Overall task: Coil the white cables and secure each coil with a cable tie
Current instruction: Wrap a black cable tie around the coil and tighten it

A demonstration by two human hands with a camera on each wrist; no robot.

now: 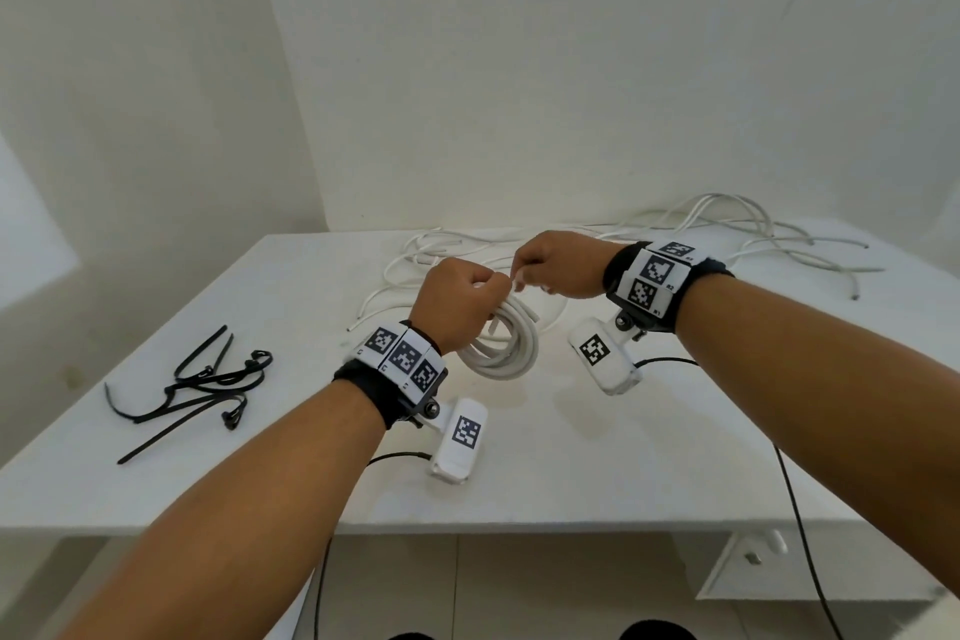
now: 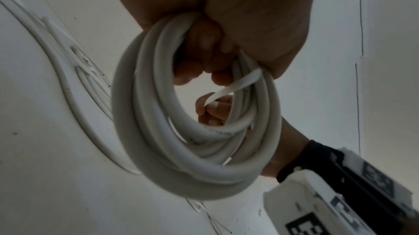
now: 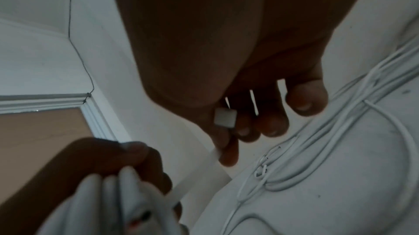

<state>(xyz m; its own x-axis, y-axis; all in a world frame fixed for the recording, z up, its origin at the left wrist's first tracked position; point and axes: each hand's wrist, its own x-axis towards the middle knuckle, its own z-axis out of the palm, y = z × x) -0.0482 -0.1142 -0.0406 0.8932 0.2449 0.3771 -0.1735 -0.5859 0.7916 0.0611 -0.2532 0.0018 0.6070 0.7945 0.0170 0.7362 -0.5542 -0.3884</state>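
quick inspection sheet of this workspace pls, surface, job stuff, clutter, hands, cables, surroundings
surface: white table, faint marks.
job's things: white coil held above the table; white tie passing through it; its square head at the right fingers.
clutter: black ties lying loose at the table's left.
hands: left hand grips the coil; right hand pinches the white tie.
cables: loose white cables tangled along the far edge; thin black leads from the wrist cameras.
surroundings: white walls; drawer with a knob under the table's right side.
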